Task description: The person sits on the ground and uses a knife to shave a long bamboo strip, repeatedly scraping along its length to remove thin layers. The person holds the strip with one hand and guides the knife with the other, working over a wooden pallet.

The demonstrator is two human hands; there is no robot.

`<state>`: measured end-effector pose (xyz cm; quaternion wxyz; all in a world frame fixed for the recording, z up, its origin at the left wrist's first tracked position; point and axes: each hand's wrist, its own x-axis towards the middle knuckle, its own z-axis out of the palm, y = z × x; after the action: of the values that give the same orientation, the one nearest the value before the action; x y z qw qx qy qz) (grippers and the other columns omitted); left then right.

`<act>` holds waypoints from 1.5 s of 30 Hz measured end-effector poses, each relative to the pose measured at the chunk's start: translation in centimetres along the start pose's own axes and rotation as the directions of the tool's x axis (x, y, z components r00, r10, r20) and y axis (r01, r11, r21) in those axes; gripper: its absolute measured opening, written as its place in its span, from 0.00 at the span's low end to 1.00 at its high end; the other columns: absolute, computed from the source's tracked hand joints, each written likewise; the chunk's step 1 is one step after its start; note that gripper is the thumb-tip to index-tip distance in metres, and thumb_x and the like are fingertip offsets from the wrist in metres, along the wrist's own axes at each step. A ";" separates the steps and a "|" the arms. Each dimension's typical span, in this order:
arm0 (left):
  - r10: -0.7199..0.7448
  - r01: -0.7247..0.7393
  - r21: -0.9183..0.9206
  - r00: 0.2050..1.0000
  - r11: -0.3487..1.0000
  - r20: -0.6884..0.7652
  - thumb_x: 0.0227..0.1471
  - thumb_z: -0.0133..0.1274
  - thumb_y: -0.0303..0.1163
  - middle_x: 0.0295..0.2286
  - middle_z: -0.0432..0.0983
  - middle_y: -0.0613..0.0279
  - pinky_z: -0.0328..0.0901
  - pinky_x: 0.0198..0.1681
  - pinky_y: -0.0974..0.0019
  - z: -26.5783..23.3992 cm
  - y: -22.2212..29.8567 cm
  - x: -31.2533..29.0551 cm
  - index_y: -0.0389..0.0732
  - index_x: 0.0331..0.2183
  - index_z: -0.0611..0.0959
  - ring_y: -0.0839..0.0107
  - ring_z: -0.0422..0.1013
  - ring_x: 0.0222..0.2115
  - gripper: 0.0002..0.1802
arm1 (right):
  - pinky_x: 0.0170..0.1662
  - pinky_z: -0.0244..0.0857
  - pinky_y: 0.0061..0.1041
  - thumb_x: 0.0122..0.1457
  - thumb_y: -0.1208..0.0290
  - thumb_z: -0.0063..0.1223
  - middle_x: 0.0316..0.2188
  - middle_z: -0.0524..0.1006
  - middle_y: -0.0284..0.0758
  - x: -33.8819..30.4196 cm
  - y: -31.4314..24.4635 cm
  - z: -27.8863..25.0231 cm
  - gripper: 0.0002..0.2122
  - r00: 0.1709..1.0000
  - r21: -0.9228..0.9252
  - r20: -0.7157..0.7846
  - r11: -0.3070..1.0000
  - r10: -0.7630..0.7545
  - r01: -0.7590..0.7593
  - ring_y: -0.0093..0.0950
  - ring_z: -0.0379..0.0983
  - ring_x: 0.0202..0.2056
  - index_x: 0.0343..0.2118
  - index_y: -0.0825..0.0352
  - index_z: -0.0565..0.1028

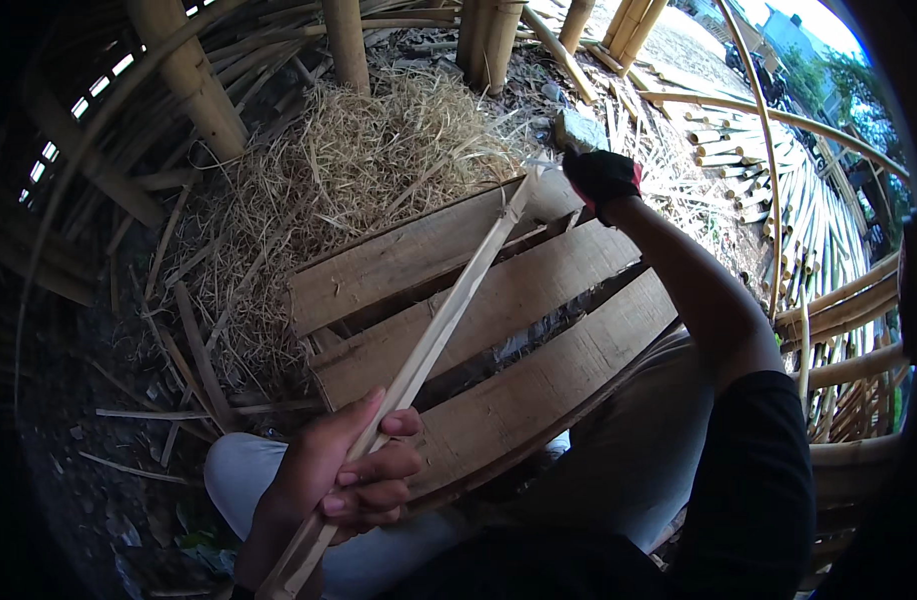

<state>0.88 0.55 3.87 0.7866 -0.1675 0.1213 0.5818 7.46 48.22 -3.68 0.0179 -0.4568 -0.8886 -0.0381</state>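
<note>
My left hand (354,465), bare, is wrapped round the lower part of a long pale bamboo strip (449,295). The strip slants up and away to the right, above a low slatted wooden bench or pallet (539,285). Thin shavings curl from its far end. My right hand (604,182), in a black glove with red at the edge, is closed just right of that far end. A pale, bright patch lies between the glove and the strip; whether it is a blade or a shaving I cannot make out. What the glove grips is hidden.
A heap of dry shavings (379,150) lies beyond and left of the slats. Upright bamboo posts (347,45) stand behind it. A stone block (580,130) sits past my right hand. Cut bamboo poles (799,220) are piled at the right. Loose strips (199,350) lie left.
</note>
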 end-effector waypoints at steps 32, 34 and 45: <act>0.125 -0.130 -0.058 0.988 0.990 -0.092 0.69 0.32 0.50 0.12 0.59 0.76 0.47 0.08 0.81 -1.7 1.2 0.9 0.48 0.36 0.67 0.86 0.54 0.06 0.18 | 0.24 0.66 0.45 0.68 0.53 0.41 0.18 0.77 0.43 -17.2 -10.7 -3.8 0.19 0.673 0.274 -0.120 0.628 -0.729 0.729 0.44 0.74 0.18 0.36 0.61 0.81; 0.114 -0.122 -0.080 0.988 0.989 -0.102 0.69 0.31 0.50 0.12 0.59 0.75 0.47 0.07 0.81 -1.6 1.3 0.7 0.48 0.36 0.67 0.86 0.54 0.06 0.18 | 0.23 0.66 0.45 0.68 0.52 0.38 0.18 0.77 0.43 -15.9 -10.7 -3.9 0.21 0.688 0.233 -0.084 0.657 -0.721 0.717 0.45 0.74 0.17 0.36 0.61 0.81; 0.090 -0.095 -0.046 0.991 0.994 -0.098 0.69 0.32 0.50 0.12 0.58 0.75 0.47 0.07 0.80 -1.9 1.9 0.8 0.48 0.36 0.67 0.86 0.54 0.06 0.17 | 0.50 0.68 0.43 0.69 0.46 0.21 0.27 0.80 0.50 -7.0 -5.6 -7.4 0.35 0.976 0.252 0.199 0.967 -0.087 0.034 0.49 0.78 0.37 0.29 0.71 0.80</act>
<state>-0.66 0.97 1.64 0.7474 -0.2093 0.1519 0.6120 6.99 38.70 2.97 -0.0198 -0.4250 -0.8969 0.1205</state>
